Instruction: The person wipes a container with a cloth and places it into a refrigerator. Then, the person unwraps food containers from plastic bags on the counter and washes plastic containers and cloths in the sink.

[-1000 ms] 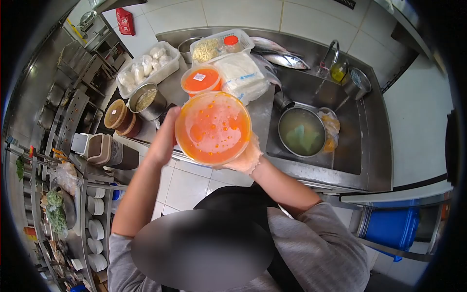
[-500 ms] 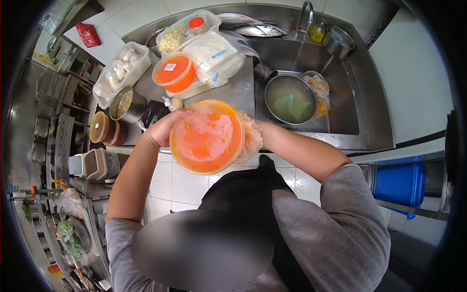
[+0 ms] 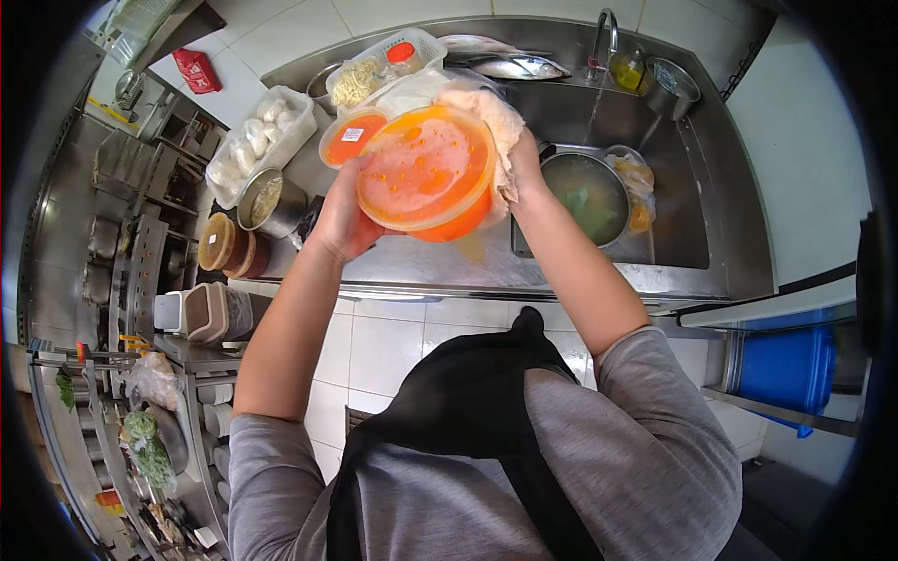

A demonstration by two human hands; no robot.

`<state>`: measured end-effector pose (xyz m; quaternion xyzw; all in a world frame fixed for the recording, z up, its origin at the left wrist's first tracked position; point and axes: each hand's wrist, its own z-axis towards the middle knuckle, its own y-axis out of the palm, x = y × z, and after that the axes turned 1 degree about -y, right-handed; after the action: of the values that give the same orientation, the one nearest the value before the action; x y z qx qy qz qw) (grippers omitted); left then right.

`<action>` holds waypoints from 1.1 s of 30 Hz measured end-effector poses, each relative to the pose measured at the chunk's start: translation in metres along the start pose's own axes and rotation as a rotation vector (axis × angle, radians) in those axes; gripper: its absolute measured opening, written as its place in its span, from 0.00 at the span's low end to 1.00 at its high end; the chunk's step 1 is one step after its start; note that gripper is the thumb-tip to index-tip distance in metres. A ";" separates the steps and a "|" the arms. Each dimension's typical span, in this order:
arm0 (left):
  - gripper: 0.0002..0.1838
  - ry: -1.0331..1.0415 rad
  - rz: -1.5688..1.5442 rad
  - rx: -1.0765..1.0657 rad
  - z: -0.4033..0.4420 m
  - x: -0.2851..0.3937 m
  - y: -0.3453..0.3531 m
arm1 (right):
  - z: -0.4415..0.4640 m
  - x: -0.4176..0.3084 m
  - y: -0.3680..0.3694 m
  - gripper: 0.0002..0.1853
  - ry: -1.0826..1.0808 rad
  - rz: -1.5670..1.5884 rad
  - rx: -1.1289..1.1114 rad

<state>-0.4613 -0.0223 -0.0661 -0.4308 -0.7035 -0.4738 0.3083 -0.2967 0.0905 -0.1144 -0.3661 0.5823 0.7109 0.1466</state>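
Note:
A round lidded plastic tub (image 3: pixel 421 178) of orange food, with orange drops under its clear lid, is held up over the steel counter. My left hand (image 3: pixel 346 222) grips its left side, thumb near the lid's rim. On the far right side, my right hand (image 3: pixel 527 170) presses a pale, crumpled cloth (image 3: pixel 496 120) against the tub; its fingers are partly hidden behind the cloth. Just beyond, to the left, sits a second orange tub (image 3: pixel 344 140) with a white label, partly covered by the held one.
Water runs from the tap (image 3: pixel 610 37) into the sink (image 3: pixel 678 206), where a pot (image 3: pixel 613 220) stands. Fish (image 3: pixel 519 67) lie along the back ledge. To the left are a white bin of wrapped bundles (image 3: pixel 253 140), a metal pot (image 3: pixel 271 210) and brown-lidded tubs (image 3: pixel 220 241).
Both hands have carried the tub forward and up, away from my body, toward the second orange tub. The cloth now shows more along its far right side.

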 end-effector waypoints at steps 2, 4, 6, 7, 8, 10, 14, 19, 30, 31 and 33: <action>0.31 0.017 0.030 0.004 -0.002 0.006 0.009 | -0.005 -0.002 0.003 0.15 -0.047 0.003 0.019; 0.30 0.052 0.024 0.011 0.000 0.008 0.016 | -0.007 0.007 0.007 0.16 -0.214 0.148 0.077; 0.30 0.088 0.015 0.019 0.002 0.010 0.024 | -0.019 0.015 0.014 0.17 -0.484 -0.183 0.098; 0.30 0.110 0.015 0.073 0.003 0.010 0.028 | -0.022 0.020 0.019 0.18 -0.744 -0.525 0.119; 0.30 0.134 0.015 0.128 0.003 0.010 0.032 | -0.018 0.039 0.023 0.20 -0.814 -0.519 0.185; 0.30 0.198 -0.024 0.146 0.006 0.007 0.041 | -0.021 0.064 0.031 0.24 -0.970 -0.634 0.261; 0.29 0.339 -0.100 0.140 0.008 0.006 0.052 | -0.041 0.077 0.038 0.26 -1.227 -1.177 0.135; 0.28 0.388 -0.071 0.194 0.003 0.011 0.057 | -0.021 0.090 0.013 0.24 -0.980 -0.900 -0.161; 0.28 0.257 0.026 0.097 0.011 -0.006 0.027 | -0.009 0.037 0.003 0.34 -0.548 -0.631 -0.297; 0.28 0.260 0.024 0.093 0.012 -0.009 0.023 | -0.010 0.034 0.002 0.36 -0.517 -0.763 -0.351; 0.29 0.242 0.049 0.137 0.010 -0.020 0.012 | -0.018 0.037 -0.003 0.41 -0.604 -0.867 -0.367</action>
<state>-0.4422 -0.0171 -0.0813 -0.3656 -0.6809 -0.4656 0.4312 -0.3143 0.0665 -0.1427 -0.3718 0.1773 0.7484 0.5198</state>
